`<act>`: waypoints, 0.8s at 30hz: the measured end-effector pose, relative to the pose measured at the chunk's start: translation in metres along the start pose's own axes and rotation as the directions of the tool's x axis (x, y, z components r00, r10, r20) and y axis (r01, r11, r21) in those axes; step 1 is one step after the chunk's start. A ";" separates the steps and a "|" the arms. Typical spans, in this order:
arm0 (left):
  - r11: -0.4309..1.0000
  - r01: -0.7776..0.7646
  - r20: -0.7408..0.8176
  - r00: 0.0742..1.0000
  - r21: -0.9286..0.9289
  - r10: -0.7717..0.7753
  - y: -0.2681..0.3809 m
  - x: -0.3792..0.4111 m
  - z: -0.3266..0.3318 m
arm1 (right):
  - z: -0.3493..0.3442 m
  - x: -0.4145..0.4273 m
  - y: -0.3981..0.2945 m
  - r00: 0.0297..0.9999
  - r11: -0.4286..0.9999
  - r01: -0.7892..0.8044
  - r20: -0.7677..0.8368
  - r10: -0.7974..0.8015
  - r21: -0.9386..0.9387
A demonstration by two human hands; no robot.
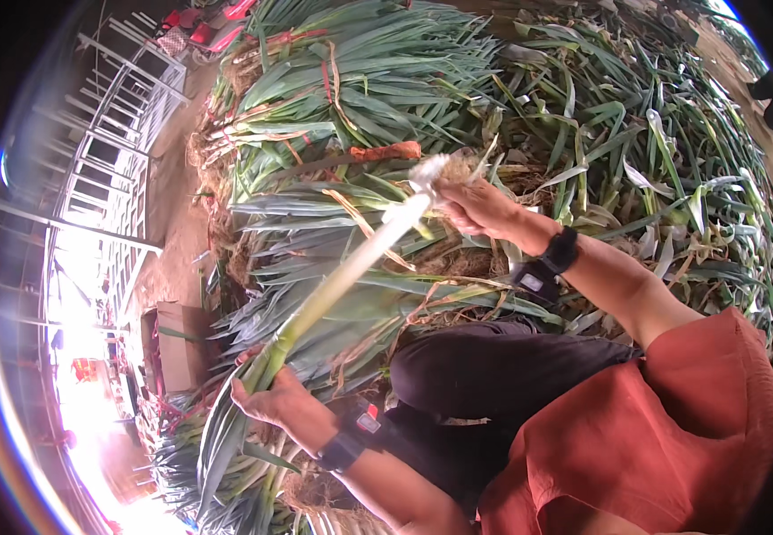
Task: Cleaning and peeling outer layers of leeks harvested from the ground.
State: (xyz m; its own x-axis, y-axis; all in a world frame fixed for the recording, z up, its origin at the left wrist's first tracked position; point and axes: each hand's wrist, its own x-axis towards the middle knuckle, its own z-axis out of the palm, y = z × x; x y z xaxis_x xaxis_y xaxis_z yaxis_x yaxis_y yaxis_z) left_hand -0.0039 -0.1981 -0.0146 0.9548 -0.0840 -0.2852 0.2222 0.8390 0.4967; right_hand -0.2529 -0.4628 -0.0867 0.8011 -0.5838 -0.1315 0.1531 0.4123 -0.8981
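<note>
A long green onion with a thick white shank slants across the view in front of me. My left hand is wrapped around it where the shank turns into green leaves, which trail down past the wrist. At the root end, my right hand has its fingers closed around the roots and some pale outer skin; motion blur hides exactly what they pinch. Beneath the onion lie more unbundled green onions. A blade tool with an orange-wrapped handle rests on the leaves, left of my right hand.
Green onion bundles with red ties are stacked at the top. A heap of loose leaves fills the right. More onions lie lower left, below a cardboard box. White metal frames stand at left. My bent knee is close by.
</note>
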 end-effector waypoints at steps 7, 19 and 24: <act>0.994 -0.105 0.154 0.982 -0.010 0.106 0.031 0.010 -0.009 | -0.165 -0.056 -0.009 0.752 0.915 -0.316 -0.654 0.079 -0.253; 0.998 0.062 0.356 0.933 -0.018 -0.051 0.016 -0.011 -0.002 | 0.023 -0.018 -0.045 0.756 -0.147 0.589 0.606 -0.246 -0.794; 0.986 0.160 0.512 0.852 -0.051 -0.111 0.027 0.004 -0.008 | 0.022 -0.018 -0.040 0.647 -0.067 0.707 0.682 -0.342 -0.704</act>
State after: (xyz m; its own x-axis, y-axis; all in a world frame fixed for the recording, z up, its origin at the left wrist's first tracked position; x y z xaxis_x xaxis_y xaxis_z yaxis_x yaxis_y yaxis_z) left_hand 0.0043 -0.1715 -0.0091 0.8897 -0.4401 0.1211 0.3615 0.8413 0.4019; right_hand -0.2602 -0.4531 -0.0395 0.8602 -0.0421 0.5082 0.1483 -0.9328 -0.3283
